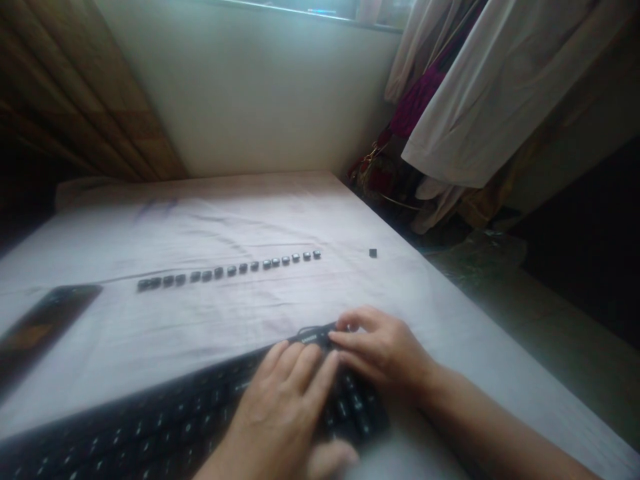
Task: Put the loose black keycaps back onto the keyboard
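A black keyboard (pixel 165 407) lies slantwise across the near part of the white cloth, its lower left side blurred. My left hand (pixel 285 400) rests palm down over its right part, fingers stretched out and thumb apart. At the keyboard's top right corner, my right hand (pixel 385 353) has its fingers bent around the edge, close to the light brand lettering. Both hands nearly meet there. Beyond them, several small dark keycaps (pixel 231 271) stand in a long slanting row. One more keycap (pixel 373 253) lies alone farther right. What lies beneath my left palm is hidden.
A dark phone-like slab (pixel 45 327) lies at the left on the cloth-covered surface (pixel 260 213). The surface's right edge drops to the floor. Clothes (pixel 465 100) hang at the upper right, a brown curtain (pixel 75 87) at the upper left. A pale wall stands behind.
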`<state>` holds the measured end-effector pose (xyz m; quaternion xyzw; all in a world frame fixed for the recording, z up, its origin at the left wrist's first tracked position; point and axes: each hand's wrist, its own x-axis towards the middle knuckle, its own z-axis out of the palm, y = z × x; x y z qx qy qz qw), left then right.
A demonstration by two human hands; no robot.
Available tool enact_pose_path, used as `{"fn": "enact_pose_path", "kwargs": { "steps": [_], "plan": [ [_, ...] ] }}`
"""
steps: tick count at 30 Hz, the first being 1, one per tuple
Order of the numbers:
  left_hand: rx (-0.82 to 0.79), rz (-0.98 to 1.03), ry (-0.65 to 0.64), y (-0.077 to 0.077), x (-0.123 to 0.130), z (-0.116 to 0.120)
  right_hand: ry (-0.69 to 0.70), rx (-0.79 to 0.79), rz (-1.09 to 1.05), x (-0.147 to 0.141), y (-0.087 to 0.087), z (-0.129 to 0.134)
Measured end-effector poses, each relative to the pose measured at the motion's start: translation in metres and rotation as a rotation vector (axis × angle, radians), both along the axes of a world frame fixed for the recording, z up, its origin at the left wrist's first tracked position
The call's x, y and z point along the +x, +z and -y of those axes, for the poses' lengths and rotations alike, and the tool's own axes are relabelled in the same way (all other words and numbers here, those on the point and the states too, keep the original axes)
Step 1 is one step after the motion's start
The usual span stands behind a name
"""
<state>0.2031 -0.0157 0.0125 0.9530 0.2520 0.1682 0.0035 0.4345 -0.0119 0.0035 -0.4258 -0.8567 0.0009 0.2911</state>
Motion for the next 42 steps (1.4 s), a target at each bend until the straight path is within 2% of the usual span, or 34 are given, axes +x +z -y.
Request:
{"fn": "enact_pose_path", "kwargs": {
  "steps": [5,12,17,21,27,36,40,42],
  "plan": [
    [-0.041,0.011,0.031,-0.001,0.004,0.000,0.017,-0.029,-0.029,0.000,-0.003,0.004],
    [0.043,0.060,0.043,-0.005,0.003,0.001,-0.014,-0.035,-0.120,0.000,-0.008,0.009],
    [0.041,0.026,0.039,-0.005,0.002,0.001,0.000,0.046,-0.150,-0.001,-0.005,0.009],
    [0.005,0.036,0.051,-0.004,0.002,0.001,0.029,0.139,-0.090,-0.002,-0.002,0.009],
    [0.079,0.076,0.038,-0.005,0.003,0.001,0.047,0.222,0.002,-0.005,0.002,0.012],
    [0.052,0.074,0.038,-0.007,0.003,0.002,0.068,0.165,-0.011,-0.008,0.000,0.013],
    [0.047,0.071,0.045,-0.009,0.003,0.002,0.074,0.045,-0.170,-0.001,0.003,0.007],
    [0.031,0.057,0.050,-0.009,0.003,0.002,0.002,-0.038,-0.246,0.011,0.005,-0.005]
  ]
}}
